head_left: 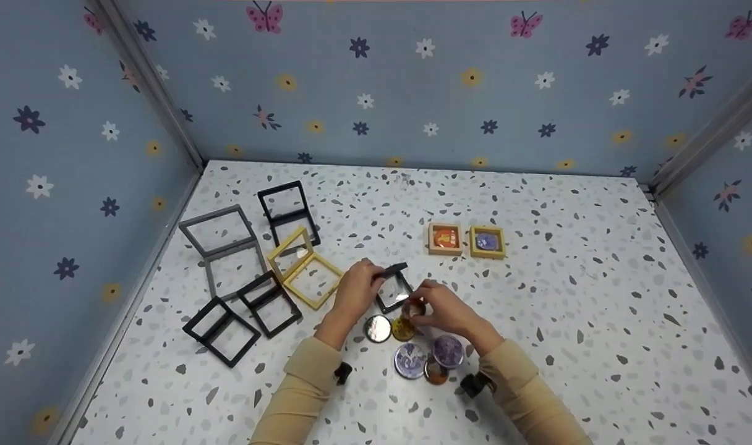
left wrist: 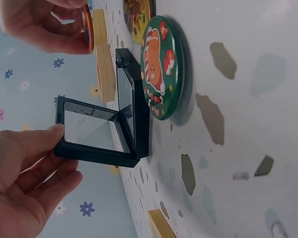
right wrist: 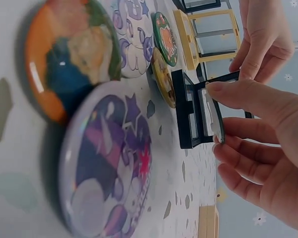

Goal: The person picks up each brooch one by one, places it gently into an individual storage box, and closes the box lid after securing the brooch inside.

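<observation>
My left hand (head_left: 355,289) pinches the raised half of a small black hinged display frame (head_left: 394,270) with clear film panels, which stands unfolded on the table. In my right hand (head_left: 448,310), thumb and fingers hold a round pin badge (right wrist: 216,119) by its rim, close beside that frame. The badge has an orange edge in the left wrist view; its front is mostly hidden. Nearest the frame lie a green badge (left wrist: 161,67) and a yellow badge (head_left: 404,329). Below my right hand are two purple badges, one paler (head_left: 410,361) and one darker (head_left: 449,351), and an orange badge (head_left: 436,371).
Several unfolded frames lie at the left, among them a grey one (head_left: 208,253), a yellow one (head_left: 287,285) and a black one (head_left: 315,225). Farther back, a peach frame (head_left: 444,251) and a yellow frame (head_left: 488,254) each contain a badge. Flowered walls (head_left: 401,80) bound the speckled table.
</observation>
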Demonstrator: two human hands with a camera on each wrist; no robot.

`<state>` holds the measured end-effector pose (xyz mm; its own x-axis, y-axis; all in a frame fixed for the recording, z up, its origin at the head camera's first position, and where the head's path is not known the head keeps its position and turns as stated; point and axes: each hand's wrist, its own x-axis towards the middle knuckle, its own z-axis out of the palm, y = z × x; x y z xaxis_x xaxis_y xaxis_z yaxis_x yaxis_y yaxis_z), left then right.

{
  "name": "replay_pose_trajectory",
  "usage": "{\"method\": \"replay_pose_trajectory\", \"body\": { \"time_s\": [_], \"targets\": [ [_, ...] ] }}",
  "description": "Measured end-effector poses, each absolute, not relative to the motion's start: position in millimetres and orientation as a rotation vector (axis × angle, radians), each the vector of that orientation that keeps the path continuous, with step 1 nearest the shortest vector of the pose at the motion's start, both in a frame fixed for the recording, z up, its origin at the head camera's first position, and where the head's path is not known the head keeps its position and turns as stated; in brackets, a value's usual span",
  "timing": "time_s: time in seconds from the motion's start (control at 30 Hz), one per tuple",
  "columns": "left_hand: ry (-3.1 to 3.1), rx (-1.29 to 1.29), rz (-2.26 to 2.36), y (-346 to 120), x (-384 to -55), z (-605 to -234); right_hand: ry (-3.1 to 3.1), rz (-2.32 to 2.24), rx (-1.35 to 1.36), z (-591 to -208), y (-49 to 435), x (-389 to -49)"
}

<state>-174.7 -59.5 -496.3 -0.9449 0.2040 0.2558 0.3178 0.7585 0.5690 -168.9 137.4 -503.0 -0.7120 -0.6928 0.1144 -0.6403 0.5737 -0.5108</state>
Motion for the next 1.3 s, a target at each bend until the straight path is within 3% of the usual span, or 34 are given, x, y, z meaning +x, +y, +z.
{"method": "replay_pose_trajectory", "body": {
  "time_s": [0.53,1.3],
  "targets": [
    [-2.772,-0.421,-0.936,-59.6,-175.2,-499.0,2.787,-0.920,-0.881,-515.0,109.8,-186.9],
    [-2.792,-0.425,-0.957,-60.8,-174.3,-497.0,2.833,-0.890,-0.722,-529.4,92.6,-202.3]
  ]
}}
